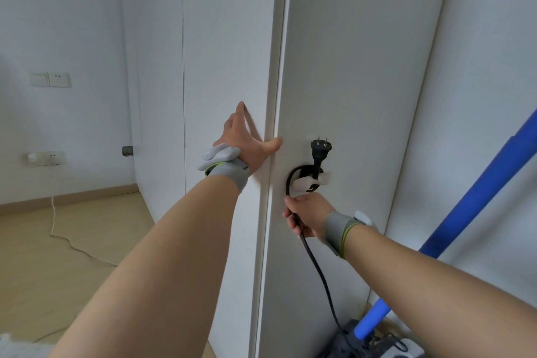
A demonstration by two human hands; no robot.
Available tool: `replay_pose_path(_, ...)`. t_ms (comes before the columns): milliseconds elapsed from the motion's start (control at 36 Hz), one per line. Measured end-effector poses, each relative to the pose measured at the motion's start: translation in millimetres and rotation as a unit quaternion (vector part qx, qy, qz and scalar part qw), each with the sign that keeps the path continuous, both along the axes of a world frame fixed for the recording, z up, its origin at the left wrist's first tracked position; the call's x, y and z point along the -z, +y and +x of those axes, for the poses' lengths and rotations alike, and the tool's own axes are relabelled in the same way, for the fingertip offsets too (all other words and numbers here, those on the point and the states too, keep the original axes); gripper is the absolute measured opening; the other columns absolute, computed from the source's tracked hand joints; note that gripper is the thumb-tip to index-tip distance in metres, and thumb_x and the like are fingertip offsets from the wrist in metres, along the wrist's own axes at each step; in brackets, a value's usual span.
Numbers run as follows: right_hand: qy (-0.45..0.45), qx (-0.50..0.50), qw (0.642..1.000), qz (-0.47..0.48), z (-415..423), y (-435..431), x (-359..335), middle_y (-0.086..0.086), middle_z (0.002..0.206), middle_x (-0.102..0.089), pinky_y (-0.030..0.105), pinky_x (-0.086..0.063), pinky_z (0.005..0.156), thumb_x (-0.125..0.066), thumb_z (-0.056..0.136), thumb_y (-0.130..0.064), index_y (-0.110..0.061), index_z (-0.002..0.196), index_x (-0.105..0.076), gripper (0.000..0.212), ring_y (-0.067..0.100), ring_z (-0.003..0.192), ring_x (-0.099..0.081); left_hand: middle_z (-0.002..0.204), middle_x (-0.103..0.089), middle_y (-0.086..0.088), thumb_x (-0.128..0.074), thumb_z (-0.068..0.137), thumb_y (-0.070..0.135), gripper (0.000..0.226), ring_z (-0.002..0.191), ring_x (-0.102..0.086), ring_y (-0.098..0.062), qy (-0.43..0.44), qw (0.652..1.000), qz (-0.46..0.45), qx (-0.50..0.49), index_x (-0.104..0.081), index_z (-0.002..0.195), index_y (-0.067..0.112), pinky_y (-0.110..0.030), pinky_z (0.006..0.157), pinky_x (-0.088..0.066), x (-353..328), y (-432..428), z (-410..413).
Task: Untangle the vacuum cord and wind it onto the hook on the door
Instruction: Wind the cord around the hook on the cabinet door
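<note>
White door [363, 67]; left hand [247, 139] flat on edge, right hand [309, 213] grips cord [316, 270]; blue tube [479, 192].

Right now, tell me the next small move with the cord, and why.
Probably carry the right hand up and over the hook for another turn: only about one loop of cord sits there, the plug stands above it, and the rest runs down toward the vacuum. The left hand braces the door.

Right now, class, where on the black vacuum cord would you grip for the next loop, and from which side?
Grip the black cord on its straight stretch below the right hand, coming from the front: the door lies behind it, and by the hook it curves tightly.
</note>
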State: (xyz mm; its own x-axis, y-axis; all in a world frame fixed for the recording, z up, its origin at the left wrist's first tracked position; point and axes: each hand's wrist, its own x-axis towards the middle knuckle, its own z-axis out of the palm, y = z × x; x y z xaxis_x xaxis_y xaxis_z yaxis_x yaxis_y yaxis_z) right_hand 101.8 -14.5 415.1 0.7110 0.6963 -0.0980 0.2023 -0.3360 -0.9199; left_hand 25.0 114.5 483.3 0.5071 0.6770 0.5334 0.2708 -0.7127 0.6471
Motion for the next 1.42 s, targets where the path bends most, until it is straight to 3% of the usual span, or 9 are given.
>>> replay_pose_path(417,-0.065,0.056,0.996,-0.039,45.9,-10.6,25.0,0.006,0.050,-0.042,0.027,-0.036,0.051,-0.048,0.094,-0.036,-0.009,0.062,-0.049,0.042,0.020,0.042,-0.037,0.153,-0.025,0.002,-0.062,0.073,0.062,0.102,0.121,-0.050,-0.029,-0.007,1.000,-0.004,0.001,-0.003,0.150,0.032,-0.033,0.086,-0.040,0.0,-0.6,0.8)
replay_pose_path(583,0.028,0.023,0.999,0.036,64.2,-23.6,29.2,0.008,0.067,-0.050,0.028,-0.031,0.056,-0.034,0.096,0.005,0.012,0.085,-0.055,0.025,0.018,0.055,-0.034,0.152,-0.028,0.001,-0.063,0.073,0.062,0.101,0.120,-0.051,-0.029,-0.010,1.000,-0.003,0.002,-0.004,0.150,0.032,-0.032,0.085,-0.040,0.2,-0.2,0.9)
replay_pose_path(750,-0.145,0.089,0.968,-0.183,79.3,-36.7,23.2,0.003,0.052,-0.045,0.024,-0.035,0.049,-0.051,0.091,-0.044,-0.009,0.061,-0.057,0.046,0.017,0.046,-0.040,0.154,-0.023,0.002,-0.062,0.074,0.062,0.102,0.123,-0.049,-0.029,-0.005,1.000,-0.001,0.001,-0.003,0.150,0.031,-0.033,0.087,-0.041,0.1,-0.5,0.9)
replay_pose_path(833,-0.173,0.114,0.945,-0.253,89.2,-30.5,9.6,0.005,0.071,-0.055,0.025,-0.036,0.057,-0.050,0.093,-0.039,-0.008,0.082,-0.066,0.037,0.018,0.057,-0.048,0.154,-0.024,0.002,-0.062,0.073,0.063,0.102,0.123,-0.049,-0.029,-0.005,1.000,0.003,0.001,-0.003,0.150,0.031,-0.034,0.087,-0.042,0.5,0.0,1.2)
replay_pose_path(917,-0.185,0.138,0.935,-0.271,100.9,-23.8,-0.9,0.016,0.108,-0.061,0.026,-0.038,0.075,-0.056,0.091,-0.025,-0.002,0.112,-0.061,0.032,0.027,0.097,-0.059,0.154,-0.024,0.002,-0.062,0.073,0.063,0.102,0.123,-0.049,-0.029,-0.006,1.000,0.002,0.002,-0.003,0.150,0.031,-0.035,0.087,-0.042,0.3,0.5,1.3)
replay_pose_path(1028,-0.272,0.198,0.922,-0.191,112.8,-24.6,-17.7,0.009,0.068,-0.055,0.024,-0.036,0.060,-0.061,0.088,-0.029,-0.006,0.065,-0.054,0.034,0.023,0.076,-0.053,0.154,-0.024,0.003,-0.061,0.073,0.063,0.103,0.120,-0.051,-0.030,-0.002,1.000,0.002,-0.004,-0.002,0.150,0.031,-0.032,0.082,-0.040,-0.1,0.7,0.9)
replay_pose_path(1139,-0.311,0.240,0.907,-0.155,109.9,-27.5,-41.2,0.006,0.064,-0.055,0.024,-0.033,0.049,-0.070,0.077,-0.042,-0.009,0.063,-0.052,0.039,0.025,0.064,-0.057,0.154,-0.023,0.004,-0.060,0.073,0.065,0.102,0.117,-0.053,-0.031,0.003,1.000,-0.002,-0.007,-0.001,0.150,0.033,-0.032,0.080,-0.041,1.3,-0.3,0.6)
replay_pose_path(1222,-0.247,0.232,0.934,-0.112,102.5,-27.1,-64.9,0.010,0.069,-0.056,0.025,-0.037,0.055,-0.070,0.079,-0.034,-0.004,0.079,-0.055,0.033,0.025,0.066,-0.054,0.154,-0.024,0.003,-0.060,0.073,0.065,0.102,0.117,-0.053,-0.030,0.003,1.000,-0.001,-0.009,-0.001,0.150,0.033,-0.032,0.080,-0.041,1.0,-0.6,0.7)
replay_pose_path(1417,0.026,0.133,0.989,0.064,79.5,-22.7,-108.6,-0.007,0.025,-0.023,0.005,-0.011,0.033,-0.043,0.098,-0.028,-0.017,0.061,-0.034,0.040,0.006,0.018,-0.014,0.154,-0.023,0.003,-0.060,0.072,0.066,0.102,0.116,-0.053,-0.030,0.004,1.000,0.000,-0.006,-0.001,0.150,0.033,-0.035,0.083,-0.046,0.7,-1.2,-0.2)
